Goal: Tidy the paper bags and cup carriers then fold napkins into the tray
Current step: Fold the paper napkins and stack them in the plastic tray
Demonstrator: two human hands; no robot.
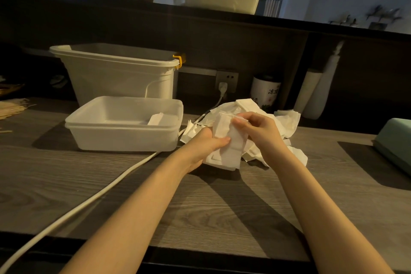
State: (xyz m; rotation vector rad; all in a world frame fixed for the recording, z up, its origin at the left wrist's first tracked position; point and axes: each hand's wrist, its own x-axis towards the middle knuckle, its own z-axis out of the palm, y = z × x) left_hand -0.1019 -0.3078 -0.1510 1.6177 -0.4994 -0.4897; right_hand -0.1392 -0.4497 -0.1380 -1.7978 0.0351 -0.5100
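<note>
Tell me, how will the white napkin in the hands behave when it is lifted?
Probably floppy: the napkin sags below the left hand and right hand. Likely very light, since the pile behind lies loosely crumpled. It may tear easily.

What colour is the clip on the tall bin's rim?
Yellow clip, at the tall bin's right corner; head view.

We count: two hands [206, 140] [255, 127], one tray [124, 138], one bin [115, 73], one canister [265, 91], one napkin heap [287, 120].
</note>
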